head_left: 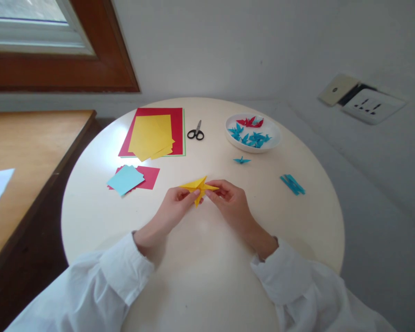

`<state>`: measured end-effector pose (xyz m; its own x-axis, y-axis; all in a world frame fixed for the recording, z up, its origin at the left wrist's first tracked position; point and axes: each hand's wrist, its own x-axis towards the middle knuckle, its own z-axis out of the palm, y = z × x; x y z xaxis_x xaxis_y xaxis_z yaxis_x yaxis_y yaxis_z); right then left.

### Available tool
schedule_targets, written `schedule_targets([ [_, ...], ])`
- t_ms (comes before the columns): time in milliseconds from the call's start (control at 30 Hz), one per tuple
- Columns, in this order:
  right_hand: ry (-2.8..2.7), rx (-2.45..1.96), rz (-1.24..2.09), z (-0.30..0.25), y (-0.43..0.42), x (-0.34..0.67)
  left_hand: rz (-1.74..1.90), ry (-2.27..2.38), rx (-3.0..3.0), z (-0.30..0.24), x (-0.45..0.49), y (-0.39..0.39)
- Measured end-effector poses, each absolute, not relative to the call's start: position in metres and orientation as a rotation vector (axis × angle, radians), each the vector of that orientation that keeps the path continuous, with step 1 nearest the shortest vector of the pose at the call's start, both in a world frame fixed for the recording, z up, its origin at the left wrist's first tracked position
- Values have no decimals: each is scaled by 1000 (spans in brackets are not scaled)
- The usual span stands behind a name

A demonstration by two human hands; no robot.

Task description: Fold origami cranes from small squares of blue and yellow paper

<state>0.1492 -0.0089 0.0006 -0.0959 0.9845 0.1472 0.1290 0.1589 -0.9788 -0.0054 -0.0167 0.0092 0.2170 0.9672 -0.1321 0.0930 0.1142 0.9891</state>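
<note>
A yellow folded paper crane (198,185) with several pointed tips is held between my two hands above the middle of the round table (200,286). My left hand (180,199) pinches its left side, the thumb pressed near the centre. On the other side my right hand (230,197) grips it with thumb and fingers closed at the right point. Parts of the paper are hidden behind the fingers. Beyond my right hand, a small blue paper crane (242,160) rests on the table.
A white dish (252,148) holds several blue and red cranes. Scissors (196,133) lie beside yellow sheets (150,136) on red paper (177,138). Light blue squares (126,180) overlap red ones (150,177). Blue strips (293,184) lie at right. A wooden desk (38,138) stands left.
</note>
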Motion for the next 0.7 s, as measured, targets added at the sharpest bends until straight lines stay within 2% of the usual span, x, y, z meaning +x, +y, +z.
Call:
schedule_targets([
  [500,-1250,-1129,1236,5,-6,148,878,1171,1329,10,-8,-17],
  [700,-1214,-1141,1224,5,-6,149,1058,1122,1256,15,-8,-17],
])
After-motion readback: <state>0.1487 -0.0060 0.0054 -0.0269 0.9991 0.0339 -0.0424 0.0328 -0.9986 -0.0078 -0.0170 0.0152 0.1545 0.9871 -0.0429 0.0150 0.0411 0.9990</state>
